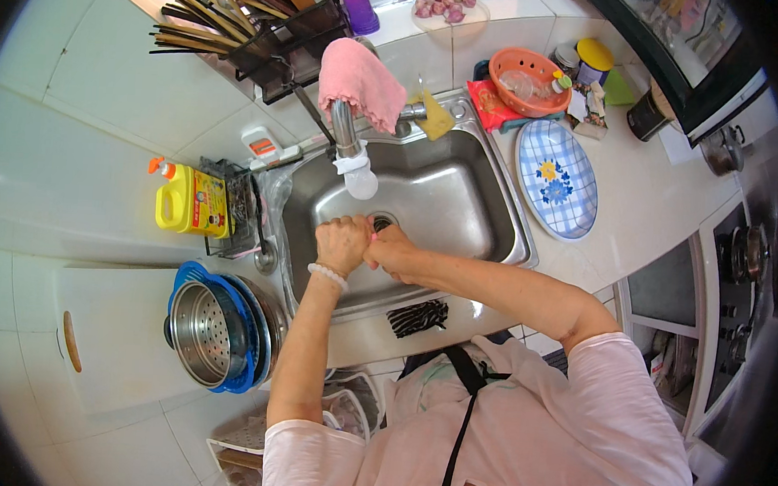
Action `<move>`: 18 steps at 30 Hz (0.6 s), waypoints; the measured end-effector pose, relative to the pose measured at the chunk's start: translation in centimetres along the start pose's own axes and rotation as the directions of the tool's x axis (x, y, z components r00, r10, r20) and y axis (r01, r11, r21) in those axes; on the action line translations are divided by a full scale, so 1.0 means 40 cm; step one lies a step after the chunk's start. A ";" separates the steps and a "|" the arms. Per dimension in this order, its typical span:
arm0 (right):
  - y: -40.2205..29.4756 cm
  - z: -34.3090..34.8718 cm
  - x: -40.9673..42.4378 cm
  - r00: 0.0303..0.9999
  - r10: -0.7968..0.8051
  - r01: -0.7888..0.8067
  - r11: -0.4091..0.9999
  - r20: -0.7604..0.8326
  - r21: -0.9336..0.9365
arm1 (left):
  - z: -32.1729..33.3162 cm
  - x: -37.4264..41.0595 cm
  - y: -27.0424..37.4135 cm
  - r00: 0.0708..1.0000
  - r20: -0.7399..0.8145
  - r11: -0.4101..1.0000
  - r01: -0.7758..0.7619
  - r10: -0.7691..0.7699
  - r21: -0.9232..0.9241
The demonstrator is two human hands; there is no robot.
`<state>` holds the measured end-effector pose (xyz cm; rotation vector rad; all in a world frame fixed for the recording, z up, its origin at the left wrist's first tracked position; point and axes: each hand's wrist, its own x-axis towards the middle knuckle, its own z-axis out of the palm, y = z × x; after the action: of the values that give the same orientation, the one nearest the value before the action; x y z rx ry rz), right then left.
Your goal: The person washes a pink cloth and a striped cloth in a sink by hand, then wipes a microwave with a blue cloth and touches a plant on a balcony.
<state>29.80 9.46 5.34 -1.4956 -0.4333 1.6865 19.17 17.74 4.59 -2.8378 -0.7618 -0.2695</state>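
Note:
My left hand (344, 240), with a white bead bracelet (327, 275) on its wrist, is a fist over the stainless steel sink (431, 209). Right against it, my right hand (394, 253) is also closed. A small bit of pink material (374, 237), likely cloth, shows between the two fists; the rest is hidden in my fingers. Just behind the hands is the drain (382, 222). Above them hangs the faucet (349, 130), its spout end wrapped in white material (361, 178). A pink cloth (359, 77) is draped over the faucet's top.
Left of the sink stand a yellow detergent jug (194, 201) and stacked basins with a steel steamer (203, 332). A checked oval plate (556, 180) and an orange basket (529, 81) sit at right. A black striped cloth (418, 318) lies on the front edge. Chopsticks (201, 31) fill a rack behind.

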 end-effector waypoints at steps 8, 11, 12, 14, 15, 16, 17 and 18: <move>0.005 -0.061 -0.007 0.909 -0.307 0.392 0.858 0.282 -0.331 | -0.041 -0.042 0.036 0.979 0.083 0.976 0.196 -0.189 -0.090; 0.003 -0.089 -0.023 0.919 -0.231 0.321 0.910 0.319 -0.264 | -0.045 -0.070 0.035 0.945 0.132 0.931 0.320 -0.300 -0.174; -0.004 -0.094 -0.030 0.926 -0.209 0.291 0.925 0.313 -0.243 | -0.044 -0.078 0.037 0.937 0.140 0.919 0.342 -0.319 -0.194; -0.015 -0.095 -0.047 0.941 -0.140 0.208 0.957 0.308 -0.200 | -0.041 -0.088 0.050 0.921 0.157 0.893 0.386 -0.357 -0.232; -0.017 -0.096 -0.053 0.947 -0.105 0.165 0.970 0.304 -0.179 | -0.047 -0.088 0.061 0.923 0.154 0.895 0.381 -0.353 -0.233; -0.007 -0.098 -0.046 0.947 -0.134 0.194 0.963 0.290 -0.187 | -0.057 -0.087 0.073 0.925 0.151 0.896 0.377 -0.350 -0.233; 0.013 -0.099 -0.026 0.947 -0.163 0.222 0.955 0.277 -0.196 | -0.064 -0.086 0.080 0.926 0.149 0.898 0.373 -0.346 -0.234; 0.021 -0.097 -0.017 0.945 -0.190 0.248 0.947 0.265 -0.205 | -0.066 -0.090 0.082 0.920 0.214 0.893 0.377 -0.329 -0.246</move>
<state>33.13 7.44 4.27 -1.3485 -0.9283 1.6859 17.44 12.65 5.90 -2.9932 -1.3881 -0.2051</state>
